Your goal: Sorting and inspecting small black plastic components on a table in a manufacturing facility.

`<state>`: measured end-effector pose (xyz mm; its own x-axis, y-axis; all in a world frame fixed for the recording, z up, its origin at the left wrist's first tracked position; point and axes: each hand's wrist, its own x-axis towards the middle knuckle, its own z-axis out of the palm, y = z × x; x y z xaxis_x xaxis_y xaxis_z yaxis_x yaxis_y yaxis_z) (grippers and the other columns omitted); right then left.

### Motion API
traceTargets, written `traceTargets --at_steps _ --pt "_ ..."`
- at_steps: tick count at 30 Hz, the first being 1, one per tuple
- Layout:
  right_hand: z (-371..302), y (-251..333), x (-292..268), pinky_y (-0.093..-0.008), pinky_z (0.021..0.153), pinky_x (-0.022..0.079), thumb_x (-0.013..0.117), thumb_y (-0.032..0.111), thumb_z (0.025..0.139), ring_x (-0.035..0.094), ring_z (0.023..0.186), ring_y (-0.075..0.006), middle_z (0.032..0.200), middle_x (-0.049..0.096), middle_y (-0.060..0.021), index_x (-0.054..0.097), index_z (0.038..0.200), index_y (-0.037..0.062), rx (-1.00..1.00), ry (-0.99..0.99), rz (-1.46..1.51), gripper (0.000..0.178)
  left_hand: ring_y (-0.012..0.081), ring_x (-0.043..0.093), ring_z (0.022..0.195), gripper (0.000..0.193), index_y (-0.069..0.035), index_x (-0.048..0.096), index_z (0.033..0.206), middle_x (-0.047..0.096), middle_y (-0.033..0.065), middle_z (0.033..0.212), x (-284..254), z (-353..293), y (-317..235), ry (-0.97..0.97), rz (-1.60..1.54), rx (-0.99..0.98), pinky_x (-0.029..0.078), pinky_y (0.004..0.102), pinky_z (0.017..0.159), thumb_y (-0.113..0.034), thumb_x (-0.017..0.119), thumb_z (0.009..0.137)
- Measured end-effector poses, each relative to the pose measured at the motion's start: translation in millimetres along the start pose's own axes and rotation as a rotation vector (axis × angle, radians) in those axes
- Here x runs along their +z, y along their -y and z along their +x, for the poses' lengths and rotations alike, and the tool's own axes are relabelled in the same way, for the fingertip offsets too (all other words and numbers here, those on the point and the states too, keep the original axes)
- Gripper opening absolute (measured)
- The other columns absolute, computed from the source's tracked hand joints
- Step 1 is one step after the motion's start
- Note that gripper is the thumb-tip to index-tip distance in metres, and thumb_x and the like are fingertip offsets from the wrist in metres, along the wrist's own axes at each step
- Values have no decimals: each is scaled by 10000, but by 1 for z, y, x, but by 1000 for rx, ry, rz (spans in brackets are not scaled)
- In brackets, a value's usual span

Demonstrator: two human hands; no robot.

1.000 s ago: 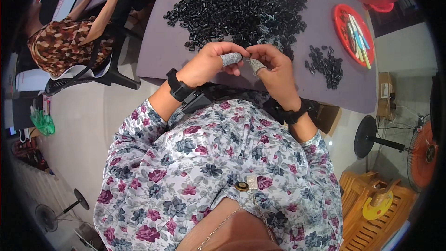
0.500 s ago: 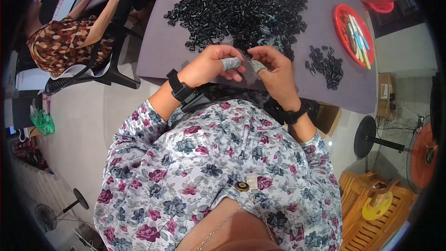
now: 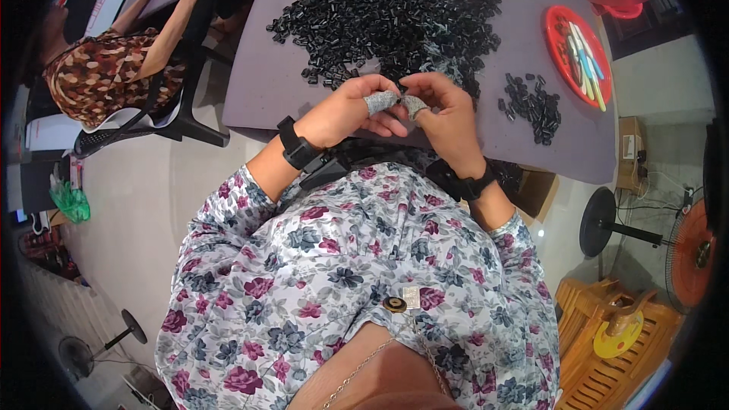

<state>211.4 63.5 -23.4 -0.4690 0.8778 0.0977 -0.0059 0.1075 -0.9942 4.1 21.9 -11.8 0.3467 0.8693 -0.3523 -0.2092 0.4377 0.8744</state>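
My left hand [image 3: 351, 110] and my right hand [image 3: 446, 115] meet over the near edge of the table, thumb tips almost touching. Each thumb wears a grey wrapping. Fingers of both hands are pinched together around a small black piece [image 3: 400, 99], mostly hidden by the fingertips. Just beyond my hands spreads a big heap of short black tube-like pieces [image 3: 380, 19]. To the right of my right hand lies a smaller pile of the same black pieces [image 3: 533, 108].
A red plate [image 3: 553, 45] with several light-handled tools and dark bits stands at the table's [image 3: 262, 76] right edge. Another person [image 3: 114, 72] sits at a table on the left. At lower right are a standing fan [image 3: 689, 250] and a wooden-coloured plastic chair [image 3: 600, 364].
My hands have come closer together, the right one moving slightly left, so the gap between the thumb tips has nearly closed. The heap and the smaller pile look the same.
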Motion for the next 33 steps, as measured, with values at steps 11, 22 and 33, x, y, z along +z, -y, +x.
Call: traceTargets --at_steps 11,22,33 --pt "3 7 0 -249 752 527 641 -72 826 652 850 -91 935 689 -12 719 1118 28 -28 -39 -72 318 201 749 989 184 -75 564 1230 683 76 1139 2 1 -1 -27 19 28 608 290 834 -187 464 1125" --pt "8 1 3 -260 736 530 644 -74 800 662 850 -115 936 682 -40 724 1081 33 -74 -50 -125 311 181 747 974 173 -53 561 1219 690 64 1111 6 7 2 -22 95 102 595 280 814 -160 474 1115" --pt "16 12 -10 -256 788 536 621 -88 848 669 893 -106 972 705 -42 699 1181 19 -67 -11 -47 359 215 760 959 154 -64 600 1161 735 133 1114 -8 6 -11 -63 31 123 607 297 817 -189 541 1092"
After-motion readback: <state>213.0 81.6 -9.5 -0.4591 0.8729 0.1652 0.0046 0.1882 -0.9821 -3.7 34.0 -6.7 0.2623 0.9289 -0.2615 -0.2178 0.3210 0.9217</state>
